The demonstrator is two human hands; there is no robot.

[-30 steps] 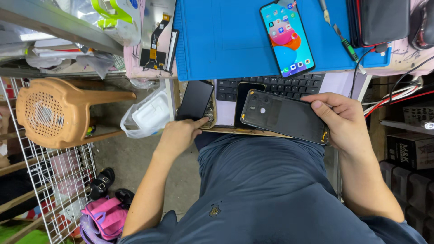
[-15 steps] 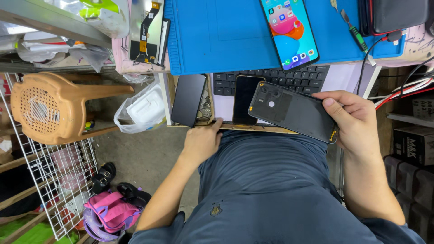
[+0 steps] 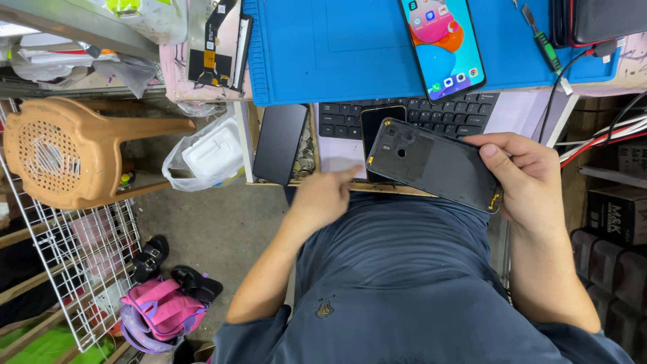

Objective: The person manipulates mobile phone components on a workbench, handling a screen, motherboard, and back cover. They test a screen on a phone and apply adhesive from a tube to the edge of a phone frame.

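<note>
A cramped phone repair stall: a blue work mat point(image 3: 337, 47) covers the surface, carrying a lit smartphone point(image 3: 441, 44) and a screwdriver point(image 3: 542, 44), with a loose display part point(image 3: 216, 44), cables point(image 3: 606, 135) and stacked boxes point(image 3: 617, 216) crowding the edges.

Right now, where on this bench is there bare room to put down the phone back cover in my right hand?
The blue mat is bare left of the lit phone. The keyboard tray is crowded by the keyboard, two dark phones and the left hand.
</note>
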